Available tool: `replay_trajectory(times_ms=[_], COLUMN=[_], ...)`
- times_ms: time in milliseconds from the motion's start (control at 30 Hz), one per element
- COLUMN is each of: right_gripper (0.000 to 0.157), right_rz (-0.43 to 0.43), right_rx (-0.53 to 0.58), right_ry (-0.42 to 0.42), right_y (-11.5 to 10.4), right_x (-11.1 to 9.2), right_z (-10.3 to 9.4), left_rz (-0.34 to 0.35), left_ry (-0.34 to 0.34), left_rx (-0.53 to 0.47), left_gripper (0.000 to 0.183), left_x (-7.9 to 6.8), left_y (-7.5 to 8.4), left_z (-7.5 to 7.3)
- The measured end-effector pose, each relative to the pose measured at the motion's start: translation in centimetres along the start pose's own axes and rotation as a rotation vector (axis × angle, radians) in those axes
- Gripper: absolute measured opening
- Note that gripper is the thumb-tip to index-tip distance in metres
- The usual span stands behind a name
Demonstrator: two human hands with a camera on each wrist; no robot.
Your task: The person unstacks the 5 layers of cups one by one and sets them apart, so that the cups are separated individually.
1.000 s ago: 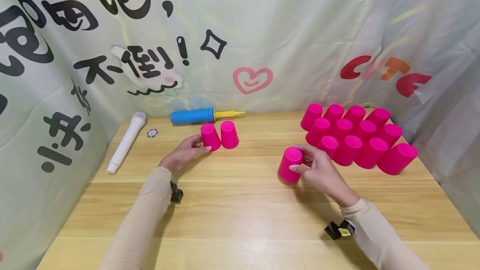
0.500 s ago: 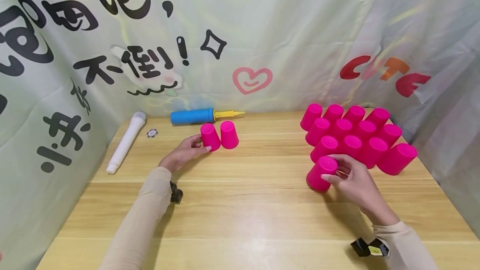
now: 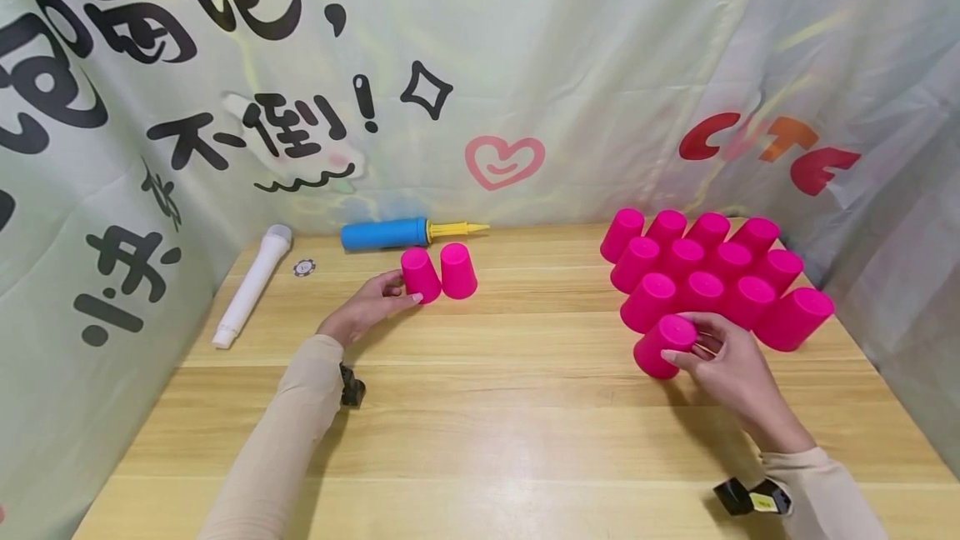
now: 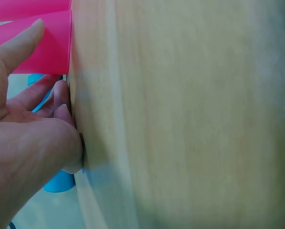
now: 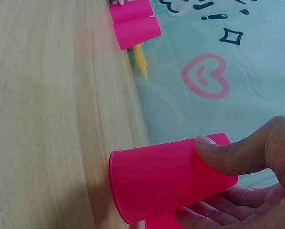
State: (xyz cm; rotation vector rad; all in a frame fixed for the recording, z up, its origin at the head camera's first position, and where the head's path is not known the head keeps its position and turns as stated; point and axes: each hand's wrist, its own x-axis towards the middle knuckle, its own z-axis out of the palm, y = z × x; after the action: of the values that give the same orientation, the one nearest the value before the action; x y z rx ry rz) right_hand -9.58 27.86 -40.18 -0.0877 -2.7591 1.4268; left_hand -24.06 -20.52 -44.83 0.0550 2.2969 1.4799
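Two upside-down pink plastic cups stand side by side at the middle-left of the table. My left hand (image 3: 367, 305) holds the left pink cup (image 3: 421, 276), thumb at its front and fingers at its side and behind. The other pink cup (image 3: 458, 271) stands just to its right. My right hand (image 3: 727, 365) grips another upside-down pink cup (image 5: 166, 179) between thumb and fingers. That cup is in front of the cup group's near-left corner; whether its rim touches the table I cannot tell. Several upside-down pink cups (image 3: 684, 263) form slanting rows at the back right.
A blue hand pump (image 3: 386, 232) with a yellow nozzle lies along the back, behind the two cups. At the far left are a white tube-like stick (image 3: 253, 286) and a small round chip (image 3: 304, 267). Printed curtains (image 3: 600, 65) border the wooden table (image 3: 480, 440).
My right hand has moved right and slightly toward me with its cup, from the middle-right of the table to the front of the cup group. My left hand and its cup have stayed put.
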Motion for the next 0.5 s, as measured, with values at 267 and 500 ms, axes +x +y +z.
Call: replay_trajectory(times_ms=[267,500], right_gripper=[0.062,0.073], right_rz=[0.011,-0.011], right_rx=[0.018,0.025], right_ry=[0.0,0.029], right_y=[0.1,-0.9], right_x=[0.1,0.0], right_z=[-0.2,-1.4], left_rz=[-0.011,-0.013], left_ry=[0.01,0.012], left_rx=[0.003,0.007], left_gripper=[0.07,0.069], left_x=[-0.2,-0.4], left_y=[0.3,0.4], left_z=[0.1,0.2])
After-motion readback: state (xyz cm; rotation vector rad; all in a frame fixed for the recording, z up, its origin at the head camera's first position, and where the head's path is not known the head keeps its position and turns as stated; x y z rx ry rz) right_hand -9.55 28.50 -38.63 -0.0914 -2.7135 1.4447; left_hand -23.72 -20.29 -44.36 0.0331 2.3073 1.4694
